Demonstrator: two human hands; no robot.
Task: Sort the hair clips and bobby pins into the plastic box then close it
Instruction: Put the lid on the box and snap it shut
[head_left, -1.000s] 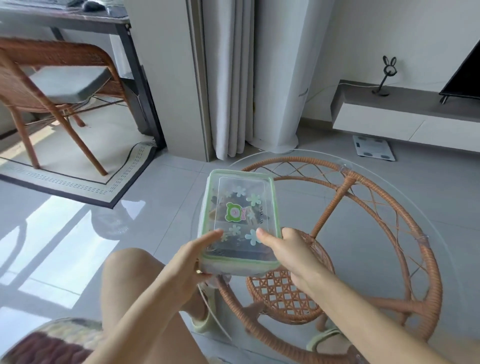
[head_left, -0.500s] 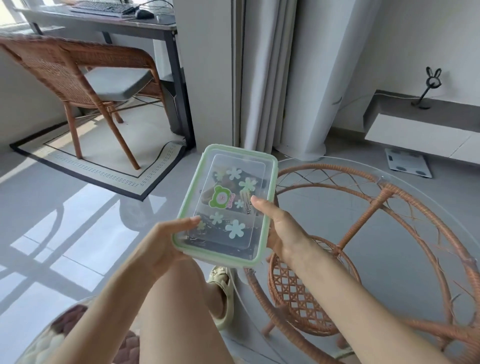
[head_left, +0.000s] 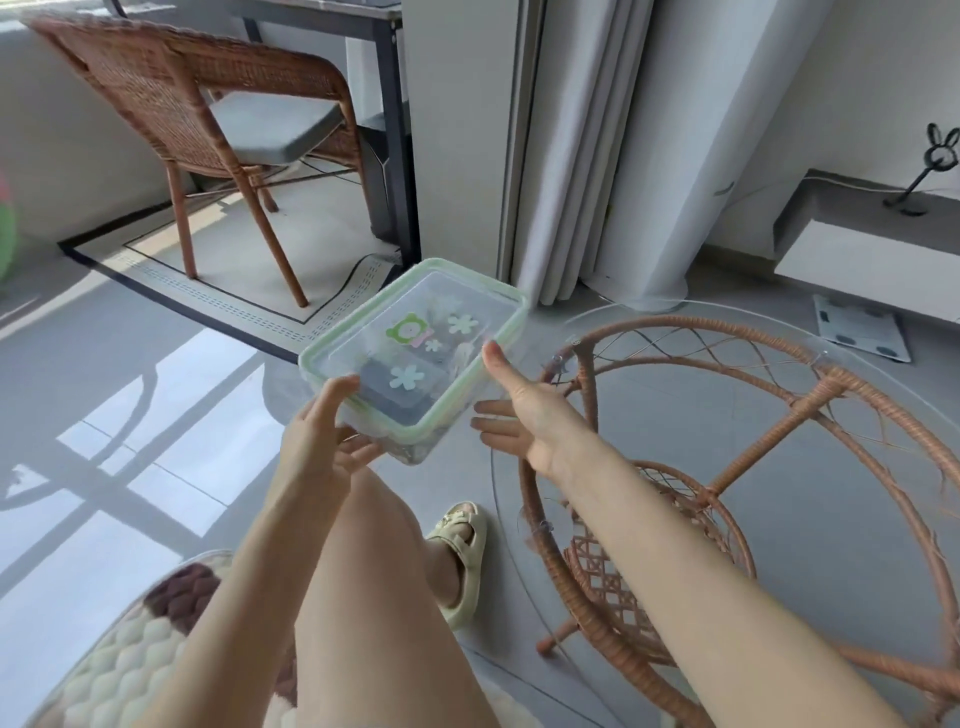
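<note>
Head cam, only view.

Box (head_left: 402, 447) is off the table, in the air over my knee (head_left: 374, 519), between both hands and tilted, far end higher. Lid (head_left: 462, 296) is on, green rim seated all round as far as I can see. Flower stickers (head_left: 408, 376) on the lid. Contents (head_left: 379, 389) show through as dark blurred shapes; can't tell clips from pins.

Left hand (head_left: 319, 441): pinching the near-left corner, thumb (head_left: 343, 387) on the lid rim, fingers (head_left: 363, 452) curled underneath.

Right hand (head_left: 524, 415): spread. Thumb tip is at the lid's right rim, fingers straight and pointing at the side wall. Can't tell if they touch it.

Surface: round glass table (head_left: 649, 374) just right of the box, on a rattan frame (head_left: 836, 376). My right forearm crosses over its near edge.

Room:
- grey tile floor (head_left: 78, 364), sun patches and window shadows on the left
- rattan chair (head_left: 171, 104) with a grey seat pad, on a pale rug (head_left: 234, 270) with a dark border
- dark desk leg (head_left: 400, 130) behind the chair
- white curtain (head_left: 571, 156) hanging to the floor, centre
- low shelf (head_left: 857, 249) on the right wall, with a rabbit-eared stand (head_left: 930, 166) on top
- scale (head_left: 857, 327) on the floor below the shelf
- pale slipper (head_left: 462, 551) on my foot
- quilted cushion (head_left: 119, 654) under me, lower left
</note>
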